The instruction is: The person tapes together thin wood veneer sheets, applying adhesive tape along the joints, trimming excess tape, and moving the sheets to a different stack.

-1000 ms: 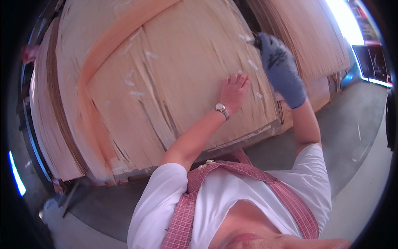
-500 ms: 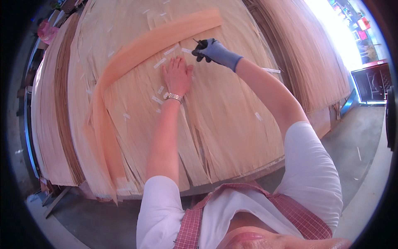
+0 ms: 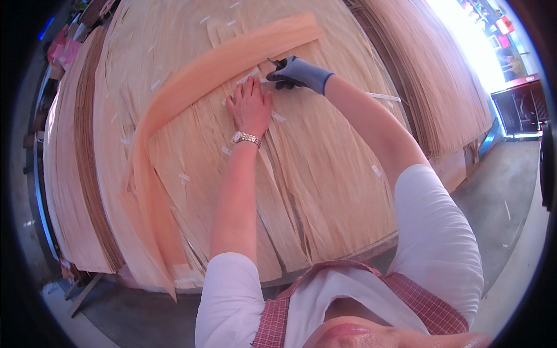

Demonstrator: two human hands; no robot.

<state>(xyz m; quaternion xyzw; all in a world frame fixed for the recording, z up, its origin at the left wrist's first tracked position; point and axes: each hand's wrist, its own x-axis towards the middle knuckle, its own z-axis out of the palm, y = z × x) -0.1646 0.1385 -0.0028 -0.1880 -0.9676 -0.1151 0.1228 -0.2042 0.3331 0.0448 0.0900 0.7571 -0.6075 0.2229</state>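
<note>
My bare left hand, a metal watch at its wrist, lies flat with fingers spread on a pale wood veneer sheet. Its fingertips rest by short strips of white tape. Just right of them, my right hand, in a grey glove with dark fingers, is closed round a slim dark tool; its thin tip sticks out, but its kind is unclear. A white tape strip shows between the two hands. Beyond both curves a long, loose orange-tinted veneer strip, bending down the left side.
More veneer stacks stand at the left and the right. Lengthwise splits run through the sheet toward its near edge. Other tape pieces are scattered over it. A grey floor lies at the right.
My right hand has come slightly nearer to me, closer to the left hand. The left fingers now reach over the tape strips. The whole view has shifted a little.
</note>
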